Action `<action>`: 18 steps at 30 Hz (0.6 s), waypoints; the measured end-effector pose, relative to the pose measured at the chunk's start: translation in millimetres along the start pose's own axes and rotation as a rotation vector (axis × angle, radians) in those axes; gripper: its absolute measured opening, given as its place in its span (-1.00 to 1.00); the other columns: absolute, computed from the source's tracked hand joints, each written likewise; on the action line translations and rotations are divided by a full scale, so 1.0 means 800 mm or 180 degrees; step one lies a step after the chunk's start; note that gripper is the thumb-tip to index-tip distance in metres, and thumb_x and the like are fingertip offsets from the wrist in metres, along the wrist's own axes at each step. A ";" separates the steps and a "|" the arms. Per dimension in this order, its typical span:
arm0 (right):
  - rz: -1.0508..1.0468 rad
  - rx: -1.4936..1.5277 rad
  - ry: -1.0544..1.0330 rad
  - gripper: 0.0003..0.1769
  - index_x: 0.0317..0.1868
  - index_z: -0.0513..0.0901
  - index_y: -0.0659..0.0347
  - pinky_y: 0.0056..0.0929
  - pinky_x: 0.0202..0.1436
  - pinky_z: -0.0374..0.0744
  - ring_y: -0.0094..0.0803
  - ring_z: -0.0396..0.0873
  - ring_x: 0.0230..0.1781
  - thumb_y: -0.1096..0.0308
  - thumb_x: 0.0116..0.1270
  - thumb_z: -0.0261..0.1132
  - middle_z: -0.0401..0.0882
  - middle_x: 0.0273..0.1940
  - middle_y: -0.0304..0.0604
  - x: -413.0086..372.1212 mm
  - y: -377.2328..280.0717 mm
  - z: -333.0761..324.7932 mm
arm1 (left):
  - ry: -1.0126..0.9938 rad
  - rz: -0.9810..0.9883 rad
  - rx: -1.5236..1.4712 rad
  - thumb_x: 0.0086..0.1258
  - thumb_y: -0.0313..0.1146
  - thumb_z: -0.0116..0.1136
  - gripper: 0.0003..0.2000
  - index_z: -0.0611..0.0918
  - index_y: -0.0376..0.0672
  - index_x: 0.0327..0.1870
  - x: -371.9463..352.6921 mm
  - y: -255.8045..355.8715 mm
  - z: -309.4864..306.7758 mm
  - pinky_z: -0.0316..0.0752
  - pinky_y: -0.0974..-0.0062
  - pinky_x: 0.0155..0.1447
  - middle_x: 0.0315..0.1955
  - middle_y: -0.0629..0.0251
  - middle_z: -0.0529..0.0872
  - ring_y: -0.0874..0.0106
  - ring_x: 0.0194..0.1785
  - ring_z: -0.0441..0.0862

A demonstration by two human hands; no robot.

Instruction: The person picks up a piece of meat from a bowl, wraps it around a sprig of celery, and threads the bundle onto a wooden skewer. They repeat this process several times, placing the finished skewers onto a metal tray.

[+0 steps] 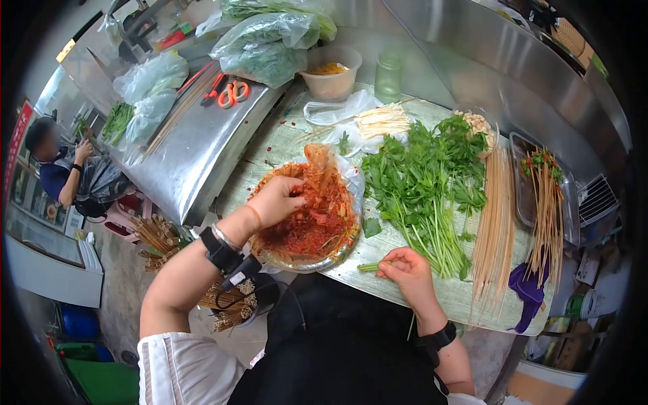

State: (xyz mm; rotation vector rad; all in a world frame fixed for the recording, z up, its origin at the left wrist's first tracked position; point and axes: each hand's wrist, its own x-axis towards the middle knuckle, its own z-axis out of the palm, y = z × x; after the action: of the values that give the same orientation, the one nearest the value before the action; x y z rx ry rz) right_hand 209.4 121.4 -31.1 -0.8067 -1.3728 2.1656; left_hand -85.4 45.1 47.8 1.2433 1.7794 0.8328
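Two hands: left hand (277, 200), fingertips hidden in red meat (317, 224), grip unclear; right hand (407, 270) pinches a green stem (368, 267).

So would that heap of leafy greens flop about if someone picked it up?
Probably floppy at the top: the leafy greens end in thin, soft leaves. The long pale stalks look firmer, so they may hold straight. Lying loose and unbundled on the table, they would likely scatter if pushed.
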 end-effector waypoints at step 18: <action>-0.0687 -0.0792 -0.0667 -0.87 -0.30 0.57 0.33 -0.64 -0.21 0.54 -0.53 0.58 -0.29 0.61 0.11 0.30 0.57 -0.30 -0.21 0.034 -0.091 0.092 | 0.0459 0.0335 -0.2969 0.34 -0.50 0.00 -0.81 0.57 -0.34 -0.08 -0.056 -0.011 0.086 0.52 0.62 -0.14 -0.24 0.34 0.66 0.60 -0.23 0.58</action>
State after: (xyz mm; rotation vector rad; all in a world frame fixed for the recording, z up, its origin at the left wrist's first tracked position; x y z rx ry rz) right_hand 143.8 120.4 53.2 -0.4974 -1.7731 1.9807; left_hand -19.8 4.7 18.7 0.6530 1.1564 1.5953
